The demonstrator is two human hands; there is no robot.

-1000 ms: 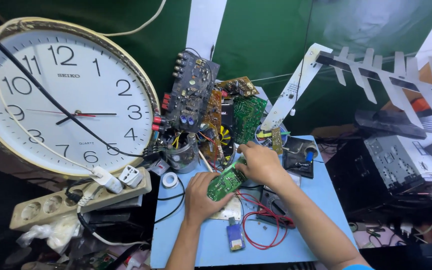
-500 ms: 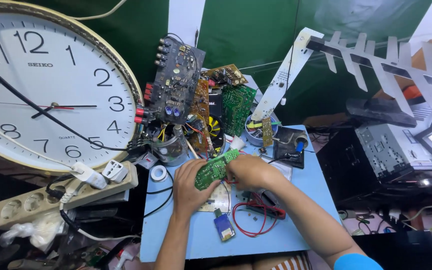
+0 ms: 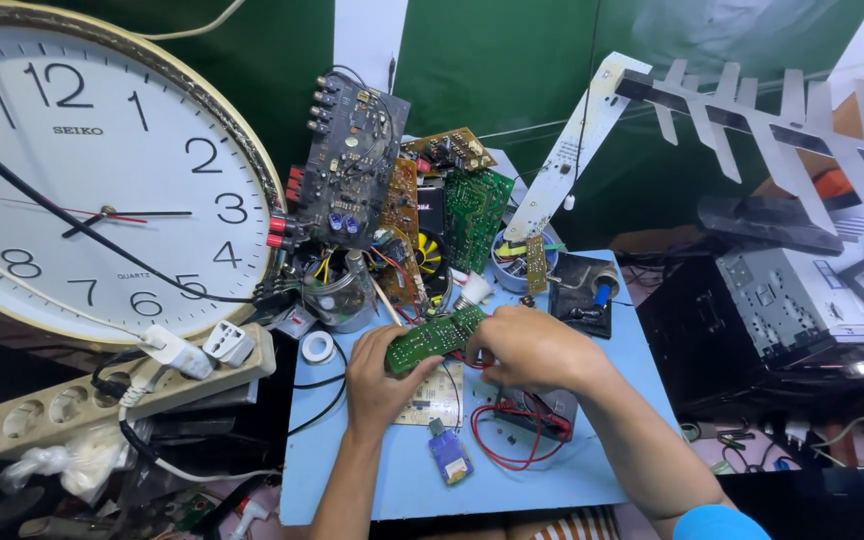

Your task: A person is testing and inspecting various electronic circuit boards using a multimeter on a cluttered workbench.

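At nine o'clock of the scene a large round white wall clock with a gold rim [image 3: 92, 170] leans over a cream plastic power strip [image 3: 102, 395] with white plugs in it, perched at the left edge of the blue rectangular surface [image 3: 552, 480]. A small white roll of tape [image 3: 318, 347] lies just beside the strip.

The left hand [image 3: 377, 375] is closed on the lower end of a narrow green printed circuit board [image 3: 435, 337], which is held tilted just above the middle of the surface. The right hand [image 3: 527, 347] grips its upper end, fingers curled over the edge.

Under the hands lie a pale perforated circuit board [image 3: 430, 400], a small blue module [image 3: 449, 455] at six o'clock and loops of red wire [image 3: 512, 440].

At twelve o'clock a crowded stack of upright circuit boards [image 3: 392, 190] stands close behind.

Risks, as I judge them: flexing the held board between two grips could crack traces; a slip would drop it onto the parts beneath; an elbow could catch the red wire or topple the leaning boards; and the overhanging power strip could be knocked off.
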